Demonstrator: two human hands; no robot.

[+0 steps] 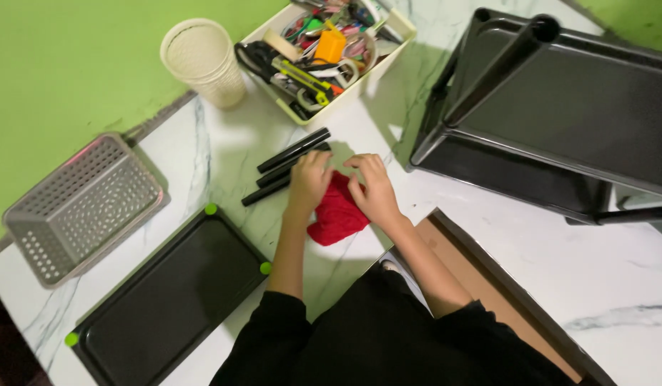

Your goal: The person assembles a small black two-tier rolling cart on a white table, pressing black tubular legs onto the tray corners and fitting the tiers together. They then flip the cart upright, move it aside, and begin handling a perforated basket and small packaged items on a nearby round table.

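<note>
A: On the marble table (531, 236), centre: both hands on a red cloth (337, 214). Left hand (309, 180) lies over its upper left edge, fingers curled down, thumb side next to the black rods (287, 166). Right hand (374, 189) on the upper right part, fingers bent, pinching a fold.

B: Grip firm?

A: Right looks closed on fabric. Left pressing or gathering; can't tell if it really grips. Cloth is bunched, not flat, lower corner sticking out toward the person.

B: Step in hand?

A: Judged: working the cloth, folding or bunching, approx. midway. Rods lie just beside the left fingers, touching or nearly.

B: Next move needs?

A: Prob. a clean gather of the loose corner w/o dragging the rods along.

B: Surroundings?

A: Black tray w/ green corner pads (170, 300) near left, grey perforated basket (81, 207) beyond it, cream round bin (204, 61), white box of scissors, tape etc. (327, 53) at top, black shelf unit (552, 114) on its side at right. None touched.
</note>
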